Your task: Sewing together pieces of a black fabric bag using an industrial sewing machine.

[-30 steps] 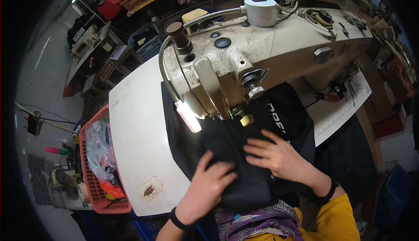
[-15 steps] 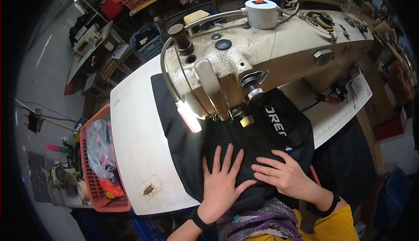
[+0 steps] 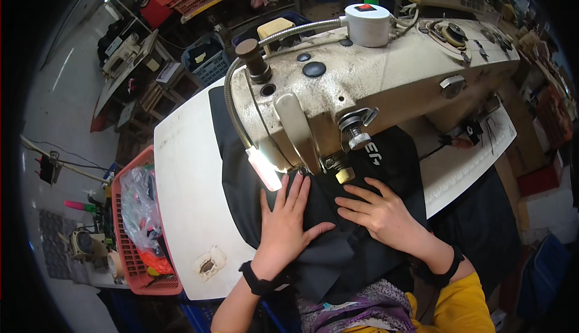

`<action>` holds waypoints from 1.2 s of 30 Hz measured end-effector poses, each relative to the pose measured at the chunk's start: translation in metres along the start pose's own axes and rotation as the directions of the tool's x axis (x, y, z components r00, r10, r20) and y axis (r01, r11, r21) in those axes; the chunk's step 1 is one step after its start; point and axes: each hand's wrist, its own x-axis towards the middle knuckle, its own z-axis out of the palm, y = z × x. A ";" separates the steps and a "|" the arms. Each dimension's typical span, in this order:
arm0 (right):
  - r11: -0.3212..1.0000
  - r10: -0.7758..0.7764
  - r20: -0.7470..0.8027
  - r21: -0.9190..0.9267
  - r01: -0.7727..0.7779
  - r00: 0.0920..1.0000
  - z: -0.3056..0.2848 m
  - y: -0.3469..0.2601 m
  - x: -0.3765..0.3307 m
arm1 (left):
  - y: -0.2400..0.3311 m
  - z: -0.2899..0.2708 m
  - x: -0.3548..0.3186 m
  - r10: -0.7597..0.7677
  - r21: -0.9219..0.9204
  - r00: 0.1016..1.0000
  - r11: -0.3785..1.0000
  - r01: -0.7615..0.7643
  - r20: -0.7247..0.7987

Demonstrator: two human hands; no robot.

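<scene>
"White table point(image 3: 187, 212), busy workshop. Grip?"

"None. Left hand point(image 3: 284, 227) palm-down, fingers fanned; right hand point(image 3: 379, 213) flat too, fingers slightly parted. Both just resting on black fabric point(image 3: 322, 203)."

"Fabric where?"

"Over the tabletop, running under the sewing machine point(image 3: 386, 73)."

"Around it?"

"Glowing lamp point(image 3: 264, 169) near the left fingertips; red basket point(image 3: 125, 254) beside the table's left edge."

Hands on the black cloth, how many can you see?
2: the left hand is spread on the black cloth near the lit lamp, and the right hand is near the brass-coloured knob.
</scene>
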 end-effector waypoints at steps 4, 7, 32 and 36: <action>1.000 0.019 -0.014 0.009 -0.019 1.000 0.012 0.012 0.016 | -0.020 -0.006 0.018 -0.024 -0.028 0.996 0.999 0.026 0.083; 1.000 -0.003 -0.048 0.015 0.004 0.999 0.021 0.025 0.025 | -0.035 -0.010 0.033 0.042 -0.158 0.999 0.987 -0.037 0.030; 0.986 0.120 0.214 0.089 -0.142 0.969 -0.023 -0.024 0.013 | -0.074 0.003 0.028 -0.207 -0.119 0.934 0.977 0.179 -0.291; 0.984 0.145 0.243 0.070 -0.167 0.959 -0.022 -0.020 0.013 | -0.074 0.015 0.033 -0.216 -0.164 0.930 0.971 0.173 -0.298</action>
